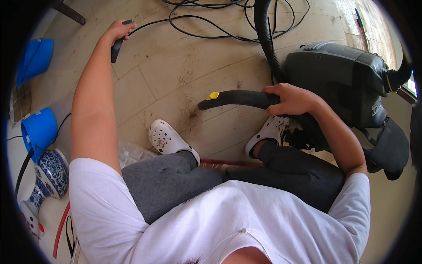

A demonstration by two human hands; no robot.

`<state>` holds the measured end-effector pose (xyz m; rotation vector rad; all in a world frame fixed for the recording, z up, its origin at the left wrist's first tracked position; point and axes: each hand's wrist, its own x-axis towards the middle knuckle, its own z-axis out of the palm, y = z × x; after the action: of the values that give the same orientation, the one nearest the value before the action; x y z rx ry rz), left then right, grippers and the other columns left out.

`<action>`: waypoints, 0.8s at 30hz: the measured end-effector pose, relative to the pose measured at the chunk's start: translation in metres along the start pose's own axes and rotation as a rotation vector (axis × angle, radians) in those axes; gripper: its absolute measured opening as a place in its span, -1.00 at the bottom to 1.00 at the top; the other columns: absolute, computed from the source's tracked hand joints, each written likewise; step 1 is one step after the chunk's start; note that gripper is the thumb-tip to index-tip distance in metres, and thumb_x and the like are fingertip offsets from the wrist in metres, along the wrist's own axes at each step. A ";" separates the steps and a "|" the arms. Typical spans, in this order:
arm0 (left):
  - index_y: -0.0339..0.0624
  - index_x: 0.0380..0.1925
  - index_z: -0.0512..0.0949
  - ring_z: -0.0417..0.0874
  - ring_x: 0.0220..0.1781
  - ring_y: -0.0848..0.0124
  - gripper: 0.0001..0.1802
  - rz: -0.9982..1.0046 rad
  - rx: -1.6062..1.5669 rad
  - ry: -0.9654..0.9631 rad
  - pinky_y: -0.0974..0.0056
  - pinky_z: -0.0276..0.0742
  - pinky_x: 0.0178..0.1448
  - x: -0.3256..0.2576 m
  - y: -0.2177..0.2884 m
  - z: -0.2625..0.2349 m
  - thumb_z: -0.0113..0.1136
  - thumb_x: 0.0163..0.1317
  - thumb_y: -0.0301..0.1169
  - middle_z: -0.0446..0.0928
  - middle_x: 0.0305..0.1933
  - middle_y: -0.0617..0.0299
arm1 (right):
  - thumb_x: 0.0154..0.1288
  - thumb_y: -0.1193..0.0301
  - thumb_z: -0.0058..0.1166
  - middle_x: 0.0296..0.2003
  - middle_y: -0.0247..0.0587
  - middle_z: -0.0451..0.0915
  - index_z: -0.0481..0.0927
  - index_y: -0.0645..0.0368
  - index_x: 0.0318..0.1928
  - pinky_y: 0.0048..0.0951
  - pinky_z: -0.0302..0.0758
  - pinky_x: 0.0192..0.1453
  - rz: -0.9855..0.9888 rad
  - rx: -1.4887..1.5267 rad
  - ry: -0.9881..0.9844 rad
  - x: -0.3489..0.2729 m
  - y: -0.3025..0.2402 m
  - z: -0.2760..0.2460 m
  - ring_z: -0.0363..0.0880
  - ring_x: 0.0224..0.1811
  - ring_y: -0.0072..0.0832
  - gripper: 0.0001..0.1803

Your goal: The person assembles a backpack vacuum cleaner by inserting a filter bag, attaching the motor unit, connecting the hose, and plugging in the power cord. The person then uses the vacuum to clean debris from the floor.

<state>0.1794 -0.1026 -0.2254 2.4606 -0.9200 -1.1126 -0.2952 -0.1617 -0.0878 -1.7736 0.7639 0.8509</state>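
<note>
Out at the upper left, my left hand (119, 31) grips a narrow dark piece (116, 50) that looks like a vacuum nozzle. Its lower end points down past the wrist and the fingers hide its middle. My right hand (291, 99) is wrapped round the black curved vacuum hose handle (241, 97), which has a yellow slider (214, 95) near its free end. That end points left, above the floor between my feet. A ribbed black hose (266, 42) runs up beyond the right hand. Right of it lies a dark grey backpack vacuum (336, 79) with its padded strap (389, 149).
Loops of black cable (211, 34) lie across the far floor. Dark dirt (192, 115) marks the tiles by my white clogs (167, 138). Blue buckets (39, 55) and a blue-and-white vase (53, 174) stand at the left. A red pole (228, 162) lies beneath my legs.
</note>
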 end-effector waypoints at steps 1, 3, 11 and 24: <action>-0.18 -0.26 0.49 0.40 -0.64 0.63 -0.69 -0.002 0.003 0.002 0.44 0.44 -0.46 0.000 -0.001 0.000 0.19 0.16 -0.18 0.43 -0.50 0.41 | -0.11 0.20 0.13 -0.48 -0.04 0.58 0.52 0.33 -0.08 -0.38 0.50 -0.24 -0.002 0.001 -0.010 0.001 0.000 0.001 0.59 -0.41 -0.30 -0.43; -0.19 -0.25 0.49 0.40 -0.64 0.64 -0.68 -0.005 0.011 0.007 0.45 0.44 -0.46 0.000 -0.003 0.000 0.19 0.16 -0.18 0.43 -0.50 0.41 | -0.11 0.20 0.13 -0.47 -0.03 0.59 0.52 0.32 -0.08 -0.37 0.50 -0.23 -0.005 0.005 -0.030 0.002 0.002 0.003 0.60 -0.40 -0.29 -0.43; -0.22 -0.23 0.50 0.40 -0.66 0.64 -0.67 0.027 0.044 0.035 0.44 0.44 -0.48 0.000 -0.004 0.001 0.19 0.16 -0.19 0.45 -0.51 0.39 | -0.08 0.22 0.20 -0.46 -0.03 0.60 0.52 0.30 -0.09 -0.35 0.49 -0.21 -0.093 -0.074 -0.159 0.009 0.006 0.018 0.60 -0.38 -0.24 -0.46; -0.23 -0.24 0.50 0.39 -0.69 0.61 -0.66 0.029 0.063 0.056 0.46 0.42 -0.52 -0.005 -0.009 -0.001 0.21 0.12 -0.21 0.43 -0.52 0.37 | -0.09 0.18 0.16 -0.35 0.06 0.58 0.48 0.26 -0.10 -0.17 0.48 -0.14 -0.326 -0.294 -0.156 0.012 -0.012 0.083 0.57 -0.24 -0.06 -0.46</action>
<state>0.1815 -0.0931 -0.2264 2.5064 -0.9846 -1.0151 -0.2957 -0.0815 -0.1140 -1.9916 0.2449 0.8983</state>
